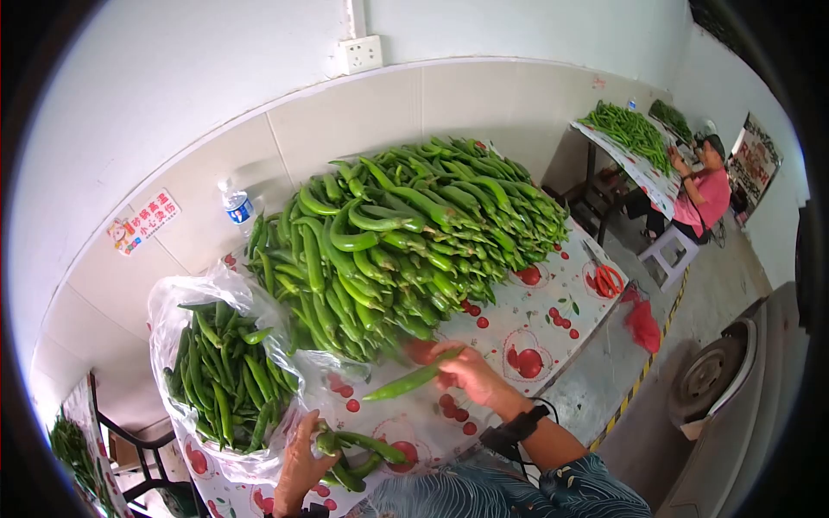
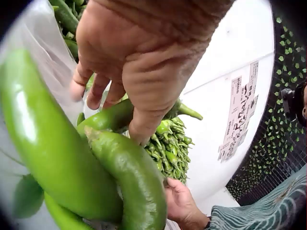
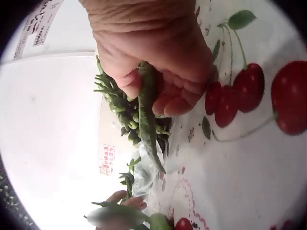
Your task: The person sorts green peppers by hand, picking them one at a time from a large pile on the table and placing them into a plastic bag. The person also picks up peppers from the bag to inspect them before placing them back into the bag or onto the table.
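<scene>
My right hand (image 1: 473,375) pinches one long green pepper (image 1: 406,382) between thumb and fingers, above the cherry-patterned tablecloth (image 1: 414,423). In the right wrist view that pepper (image 3: 147,115) hangs with its thin tip pointing away from the palm. At the table's near edge, my left hand (image 1: 298,462) grips a green pepper (image 2: 112,116) whose middle is hidden behind the thumb. Other loose peppers (image 1: 371,445) lie beside this hand and loom large in the left wrist view. Left of it stands a clear plastic bag (image 1: 164,315) filled with green peppers (image 1: 226,371).
A large heap of green peppers (image 1: 414,233) covers the table's back against the wall. Behind the bag stands a water bottle (image 1: 235,205). Red-handled scissors (image 1: 608,280) lie at the right edge. A seated person (image 1: 706,190) works at another pepper-covered table.
</scene>
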The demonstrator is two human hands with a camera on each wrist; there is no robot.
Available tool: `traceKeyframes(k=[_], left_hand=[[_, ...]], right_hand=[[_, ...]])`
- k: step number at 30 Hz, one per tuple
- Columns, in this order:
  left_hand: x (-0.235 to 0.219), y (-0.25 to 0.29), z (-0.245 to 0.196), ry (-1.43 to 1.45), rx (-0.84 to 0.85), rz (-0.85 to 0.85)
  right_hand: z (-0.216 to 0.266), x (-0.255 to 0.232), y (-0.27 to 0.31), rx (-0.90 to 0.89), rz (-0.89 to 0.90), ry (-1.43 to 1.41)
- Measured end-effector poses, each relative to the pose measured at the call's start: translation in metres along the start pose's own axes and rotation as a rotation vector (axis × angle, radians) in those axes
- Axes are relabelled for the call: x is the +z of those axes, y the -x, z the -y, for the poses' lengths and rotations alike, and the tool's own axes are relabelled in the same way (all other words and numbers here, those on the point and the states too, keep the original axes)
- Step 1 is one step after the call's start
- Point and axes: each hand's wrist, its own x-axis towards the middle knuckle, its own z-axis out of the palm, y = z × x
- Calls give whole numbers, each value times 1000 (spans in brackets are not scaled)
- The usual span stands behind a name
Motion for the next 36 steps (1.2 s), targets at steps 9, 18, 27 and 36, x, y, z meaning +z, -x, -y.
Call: traceKeyframes(k=[9,18,27,36], left_hand=[[-2,45,4,-142,96,-24],[2,54,-8,-196,185,76],[11,57,-5,-203,98,71],[5,44,-16,-260,154,4]], right_hand=[[136,-6,-1,-718,-317,-89],[180,-12,-98,-1122,-586,1085],[173,-29,-106,-1235,-616,1196],[80,24,-23,-442,131,882]])
